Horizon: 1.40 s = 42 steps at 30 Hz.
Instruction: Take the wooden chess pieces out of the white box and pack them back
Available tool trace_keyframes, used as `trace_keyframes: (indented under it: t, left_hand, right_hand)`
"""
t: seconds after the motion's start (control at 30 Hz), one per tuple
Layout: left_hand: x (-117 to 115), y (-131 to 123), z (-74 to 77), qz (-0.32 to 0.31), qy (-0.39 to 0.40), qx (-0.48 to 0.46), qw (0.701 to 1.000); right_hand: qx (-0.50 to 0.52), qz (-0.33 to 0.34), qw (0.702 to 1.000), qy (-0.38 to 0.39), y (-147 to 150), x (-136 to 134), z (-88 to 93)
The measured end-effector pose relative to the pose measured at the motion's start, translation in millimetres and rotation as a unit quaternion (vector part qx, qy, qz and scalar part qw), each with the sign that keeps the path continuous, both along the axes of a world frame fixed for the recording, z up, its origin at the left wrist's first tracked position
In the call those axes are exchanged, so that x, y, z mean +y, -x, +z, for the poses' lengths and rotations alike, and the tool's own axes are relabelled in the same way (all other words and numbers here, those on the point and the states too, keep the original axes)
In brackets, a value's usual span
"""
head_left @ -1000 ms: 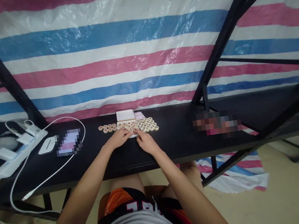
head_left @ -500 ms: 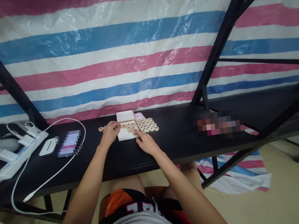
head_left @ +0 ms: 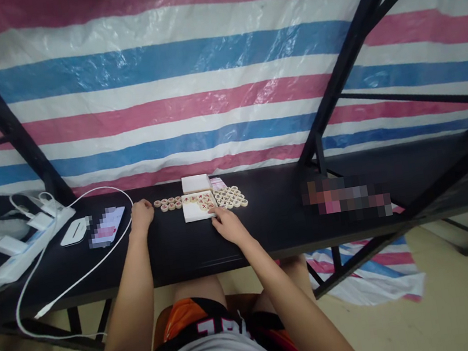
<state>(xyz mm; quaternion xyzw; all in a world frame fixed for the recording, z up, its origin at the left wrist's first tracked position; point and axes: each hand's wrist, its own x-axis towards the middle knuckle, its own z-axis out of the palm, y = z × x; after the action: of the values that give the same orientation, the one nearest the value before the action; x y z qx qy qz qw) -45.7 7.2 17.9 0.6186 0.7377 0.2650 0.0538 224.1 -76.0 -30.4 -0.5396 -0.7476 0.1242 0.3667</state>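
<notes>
My left hand (head_left: 142,214) is over the black tabletop, just left of two short rows of red-marked Chinese chess pieces (head_left: 170,201). Its fingers are curled together, and what they hold, if anything, is hidden. At the near right corner of a shallow white box (head_left: 193,212), my right hand (head_left: 229,225) grips the edge with thumb and fingers. Several red-marked pieces (head_left: 204,201) lie inside that box, toward its back and right. Dark-marked pieces (head_left: 231,197) form a cluster to the right of the box, beyond my right hand.
Behind the box is a white lid-like box part (head_left: 195,183), with a pinkish paper (head_left: 218,183) beside it. Leftward lie a phone (head_left: 108,226), a white device (head_left: 75,231), a looping white cable (head_left: 129,194) and a power strip (head_left: 33,243). Black frame bars (head_left: 334,78) rise at right.
My left hand has moved from the box leftward, past the rows of red-marked pieces, which now show. My right hand stays at the box's corner.
</notes>
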Motion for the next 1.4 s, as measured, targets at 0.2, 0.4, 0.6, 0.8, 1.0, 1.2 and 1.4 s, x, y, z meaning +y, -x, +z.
trace_keyframes:
  t: [0.2,0.4,0.6,0.8,1.0,1.2,1.4]
  left_hand:
    - [-1,1,1.7,0.014,0.044,-0.018,0.999]
    - [-5,2,2.8,0.037,0.070,0.012,0.997]
    - [-10,-1,4.9,0.025,0.063,0.028,0.997]
    - [-13,-6,9.5,0.014,0.072,0.025,0.997]
    - [-10,-5,7.3,0.012,0.073,0.017,0.997]
    - [-7,-4,4.1,-0.008,0.064,0.008,0.998]
    - [-4,-4,1.5,-0.036,0.064,0.012,0.997]
  right_hand:
    - [-0.004,-0.003,1.000,0.006,1,-3,3.6]
    - [-0.004,-0.006,1.000,0.004,0,-3,3.3]
    - [0.004,-0.012,1.000,0.000,0,-4,1.5]
    - [-0.001,-0.010,1.000,0.002,0,-4,1.6]
    - [-0.006,-0.027,1.000,-0.003,0,-7,3.9]
    - [-0.043,-0.067,0.997,-0.005,3,-9,7.3]
    - [-0.079,-0.080,0.994,-0.007,5,-10,7.0]
